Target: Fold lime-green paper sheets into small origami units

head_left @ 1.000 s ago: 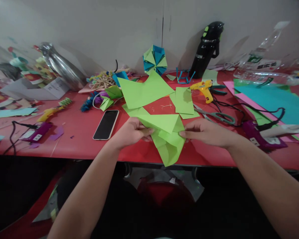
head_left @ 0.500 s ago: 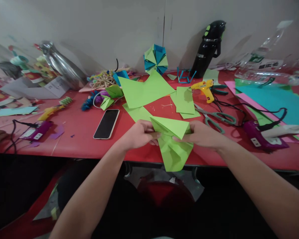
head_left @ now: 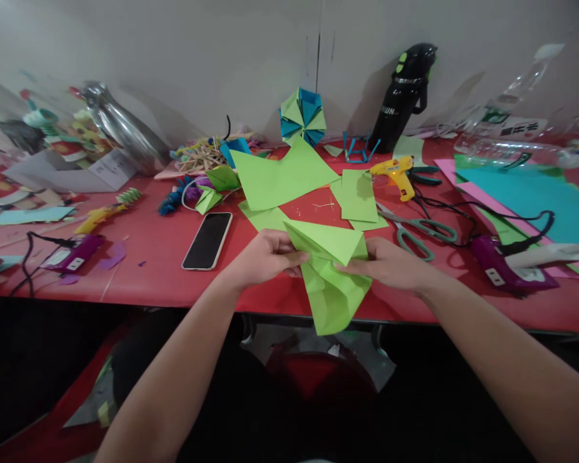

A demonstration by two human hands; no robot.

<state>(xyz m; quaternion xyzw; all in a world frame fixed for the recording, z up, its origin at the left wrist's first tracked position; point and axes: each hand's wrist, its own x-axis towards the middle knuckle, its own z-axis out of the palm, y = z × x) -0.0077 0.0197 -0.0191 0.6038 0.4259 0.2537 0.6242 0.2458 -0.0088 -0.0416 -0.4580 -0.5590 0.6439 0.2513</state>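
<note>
At the front edge of a red table (head_left: 149,286), a folded green paper (head_left: 338,283) is held between two bare hands, its lower tip poking out past the edge as seen from above. Left hand (head_left: 273,257) has the paper's left side pinched, thumb on top and fingers underneath. Right hand (head_left: 386,263) grips the other side with the thumb pressed on the near face; its fingers are mostly tucked behind the paper, so I honestly can't tell how they sit. Hands are apart, with just the paper between them.

Phone (head_left: 207,241) is lying face up near the left hand. Just beyond the paper you've got a big green sheet (head_left: 282,177) with a cut-in top edge, and a smaller green rectangle (head_left: 359,196) to its right. Scissors (head_left: 399,222) are lying near the right hand, and a yellow glue gun (head_left: 393,169) is behind those, nozzle pointing left. Way back by the wall: a blue-and-green paper ball (head_left: 303,117) and a leaning black bottle (head_left: 403,106).
</note>
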